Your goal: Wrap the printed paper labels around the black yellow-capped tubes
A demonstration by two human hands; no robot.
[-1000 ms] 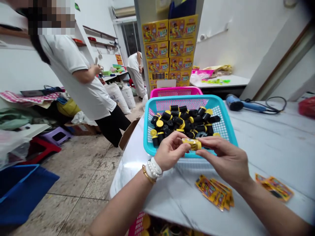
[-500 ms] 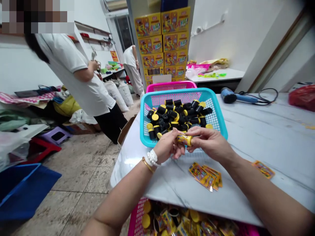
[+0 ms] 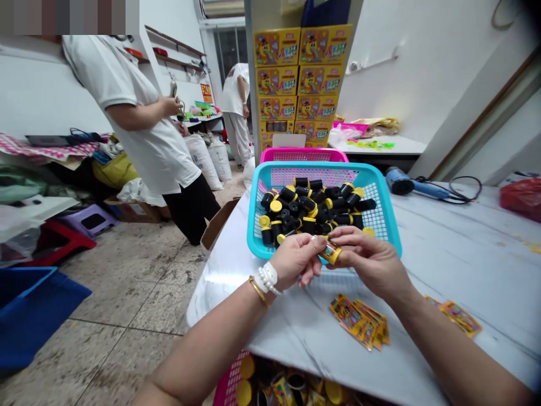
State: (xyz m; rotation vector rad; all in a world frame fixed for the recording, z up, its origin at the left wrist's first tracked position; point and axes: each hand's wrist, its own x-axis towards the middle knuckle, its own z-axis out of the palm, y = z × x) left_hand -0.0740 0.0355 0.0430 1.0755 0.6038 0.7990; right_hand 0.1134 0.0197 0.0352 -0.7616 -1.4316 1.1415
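Between my two hands is a small canister (image 3: pixel 330 252) with a printed yellow wrapper and a yellow cap. My left hand (image 3: pixel 298 258) grips its left end, thumb on top, with a white bead bracelet and a gold bangle at the wrist. My right hand (image 3: pixel 374 259) pinches the capped end with thumb and fingers. Just beyond my hands, a turquoise basket (image 3: pixel 252 225) holds many black canisters (image 3: pixel 308 225) with yellow caps. On the table below my hands lies a fanned stack of printed yellow wrappers (image 3: pixel 359 322).
More wrappers (image 3: pixel 462 317) lie right of my right forearm. A pink basket (image 3: pixel 228 379) of wrapped canisters sits below the table edge. A blue heat gun (image 3: pixel 399 181) with a cable rests at right. Stacked yellow boxes (image 3: pixel 276 82) stand behind. A co-worker in a white shirt (image 3: pixel 139 121) stands left.
The view has shifted slightly, so the basket and table appear lower and further right. The canister is tilted more between my hands, and both hands still hold it.
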